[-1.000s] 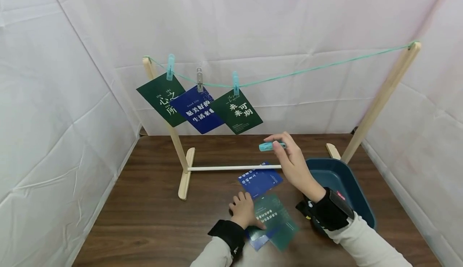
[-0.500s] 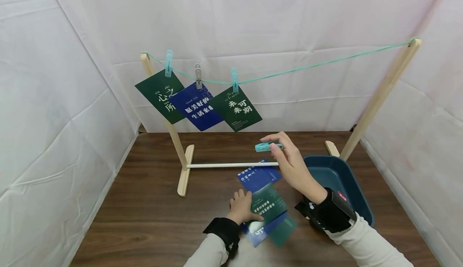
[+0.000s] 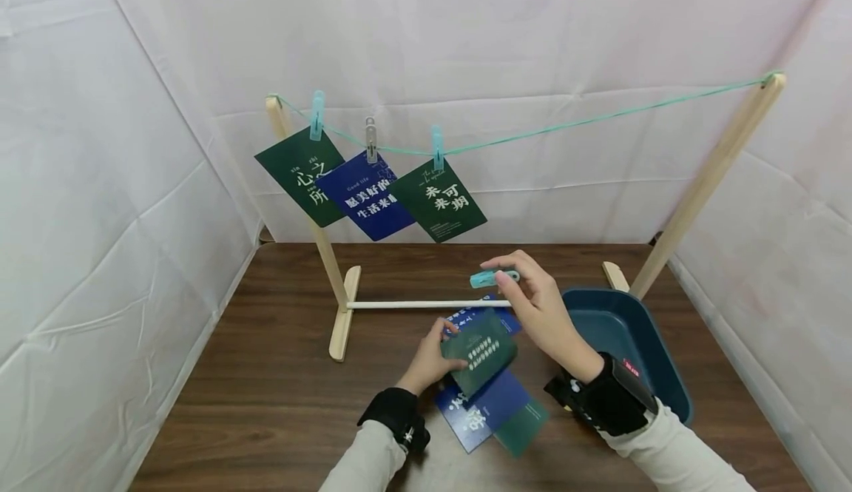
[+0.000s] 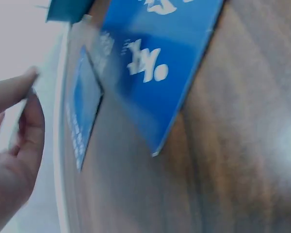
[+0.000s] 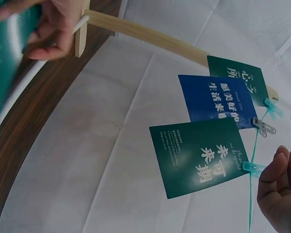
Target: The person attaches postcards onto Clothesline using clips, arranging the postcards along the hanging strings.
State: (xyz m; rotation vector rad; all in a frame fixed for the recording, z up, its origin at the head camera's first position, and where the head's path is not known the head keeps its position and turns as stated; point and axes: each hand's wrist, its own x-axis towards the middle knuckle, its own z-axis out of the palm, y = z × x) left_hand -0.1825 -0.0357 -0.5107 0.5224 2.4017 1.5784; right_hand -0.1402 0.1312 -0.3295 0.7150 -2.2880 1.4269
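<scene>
My left hand pinches a green card with white lettering by its left edge, raised over the other cards. Beneath it on the table lie a blue card, another green card and, farther back, a second blue card. My right hand holds a light blue clothespin between thumb and fingers. Three cards hang by clothespins from the string: a green card at the left, a blue card in the middle and a green card at the right.
Wooden posts at either end carry the string, and a white rod runs low between them. A dark blue tray stands on the right, partly behind my right forearm. White cloth encloses the brown table.
My left hand has picked the top green card up off the pile and raised it away from me, exposing more of the blue card below. My right hand keeps the clothespin in nearly the same place.
</scene>
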